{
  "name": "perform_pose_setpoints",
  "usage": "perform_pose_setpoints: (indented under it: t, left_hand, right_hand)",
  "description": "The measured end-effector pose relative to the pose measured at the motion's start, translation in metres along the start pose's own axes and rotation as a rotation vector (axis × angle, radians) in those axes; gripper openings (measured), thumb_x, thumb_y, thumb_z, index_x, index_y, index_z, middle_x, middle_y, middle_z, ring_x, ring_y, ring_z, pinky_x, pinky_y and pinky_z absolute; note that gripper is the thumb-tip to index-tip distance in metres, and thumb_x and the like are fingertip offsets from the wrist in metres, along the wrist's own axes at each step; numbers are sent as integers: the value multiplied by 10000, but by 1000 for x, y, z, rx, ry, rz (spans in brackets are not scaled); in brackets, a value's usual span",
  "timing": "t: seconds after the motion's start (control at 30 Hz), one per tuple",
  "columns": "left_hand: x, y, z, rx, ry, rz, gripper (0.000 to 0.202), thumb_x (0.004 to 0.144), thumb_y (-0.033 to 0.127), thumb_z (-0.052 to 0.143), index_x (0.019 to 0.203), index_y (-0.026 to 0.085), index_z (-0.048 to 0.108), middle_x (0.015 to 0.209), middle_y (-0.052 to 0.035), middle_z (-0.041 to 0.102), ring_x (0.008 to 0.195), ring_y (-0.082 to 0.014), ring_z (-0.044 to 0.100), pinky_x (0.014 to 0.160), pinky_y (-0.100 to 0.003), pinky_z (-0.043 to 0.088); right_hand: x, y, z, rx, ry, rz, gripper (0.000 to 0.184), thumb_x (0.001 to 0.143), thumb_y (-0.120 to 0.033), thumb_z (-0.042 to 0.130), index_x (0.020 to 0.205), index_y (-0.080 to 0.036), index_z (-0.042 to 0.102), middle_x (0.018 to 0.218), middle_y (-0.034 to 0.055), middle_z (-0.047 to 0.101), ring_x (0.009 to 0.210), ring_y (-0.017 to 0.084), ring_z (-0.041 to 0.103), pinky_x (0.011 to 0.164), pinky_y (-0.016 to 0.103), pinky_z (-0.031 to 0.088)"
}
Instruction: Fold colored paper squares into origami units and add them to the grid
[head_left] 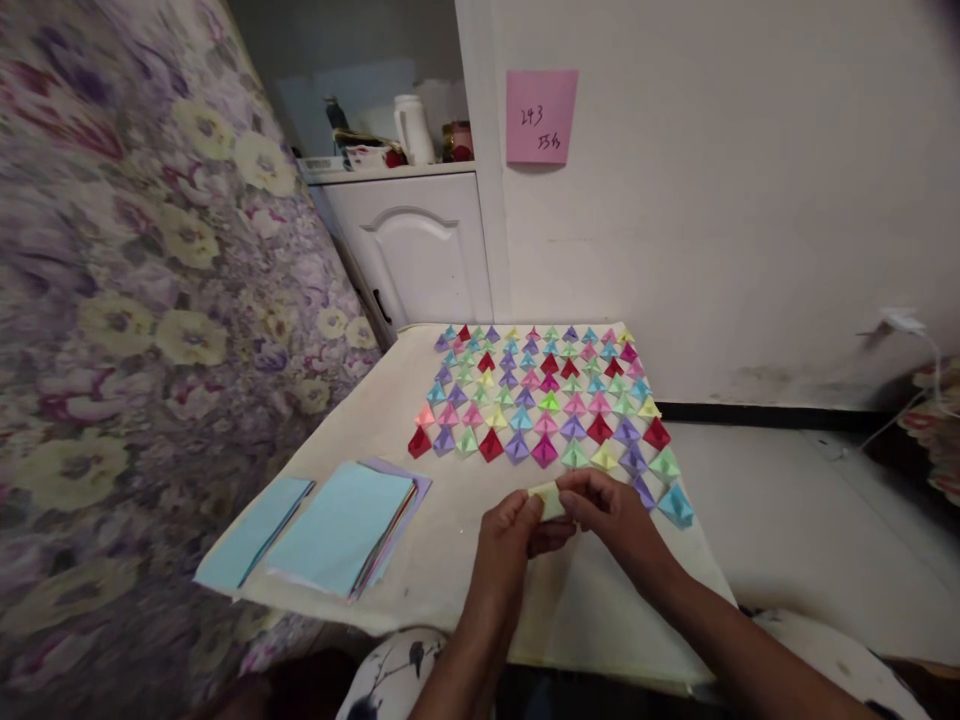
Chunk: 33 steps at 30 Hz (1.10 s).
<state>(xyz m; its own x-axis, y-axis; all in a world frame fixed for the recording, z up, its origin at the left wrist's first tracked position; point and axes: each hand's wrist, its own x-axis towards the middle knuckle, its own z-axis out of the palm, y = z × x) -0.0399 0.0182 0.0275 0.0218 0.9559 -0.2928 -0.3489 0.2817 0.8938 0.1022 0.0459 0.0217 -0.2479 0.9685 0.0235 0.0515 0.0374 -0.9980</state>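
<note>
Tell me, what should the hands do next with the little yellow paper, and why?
Probably press its crease down firmly with the fingers. The yellow paper is pinched between the left hand and right hand above the table, and it looks flatter than the pointed folded pieces laid in rows behind it.

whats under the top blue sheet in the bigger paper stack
A purple sheet sticks out at its right edge, with thin reddish edges beneath. The blue sheet covers the rest, so their count is hidden.
</note>
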Motion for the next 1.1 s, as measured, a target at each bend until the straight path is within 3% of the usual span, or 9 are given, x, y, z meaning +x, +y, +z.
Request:
perform_pose_setpoints:
  t: [0.13, 0.3, 0.53, 0.77, 1.1]
  left_hand:
    - [-2, -3, 4, 110, -42, 10, 276, 723, 426, 635, 767, 157, 590, 671, -34, 689, 630, -206, 673, 661, -327, 522]
    - [-2, -4, 5, 184, -18, 79, 183, 784, 346, 579, 738, 173, 542, 627, 1, 641, 600, -164, 643, 624, -281, 507]
    - [-1, -5, 4, 322, 24, 184, 204, 793, 320, 565, 658, 172, 525, 472, 32, 538, 446, -102, 479, 459, -196, 384]
    - [1, -10, 1, 295, -36, 165, 194, 813, 317, 535, 686, 173, 513, 502, 31, 543, 458, -97, 473, 480, -201, 381]
    - [2, -5, -2, 214, -135, 101, 159, 796, 286, 563, 721, 149, 536, 512, 28, 542, 474, -81, 461, 487, -189, 350]
  right_hand:
    - [6, 5, -2, 77, -29, 66, 222, 731, -380, 638, 704, -163, 600, 583, -34, 534, 521, 102, 470, 502, 225, 368]
    - [5, 2, -4, 65, -48, 87, 207, 745, -346, 622, 673, -154, 588, 557, -44, 486, 495, 84, 417, 477, 214, 317]
    - [3, -3, -4, 79, -89, 137, 199, 754, -330, 598, 657, -160, 564, 533, -56, 457, 471, 82, 415, 468, 215, 314]
    - [4, 3, -6, 487, -221, 361, 218, 746, -301, 630, 641, -149, 515, 481, -85, 372, 426, 43, 315, 440, 186, 254]
    - [7, 11, -10, 692, -237, 477, 219, 679, -257, 725, 697, -163, 529, 462, -82, 476, 404, 37, 409, 434, 164, 372]
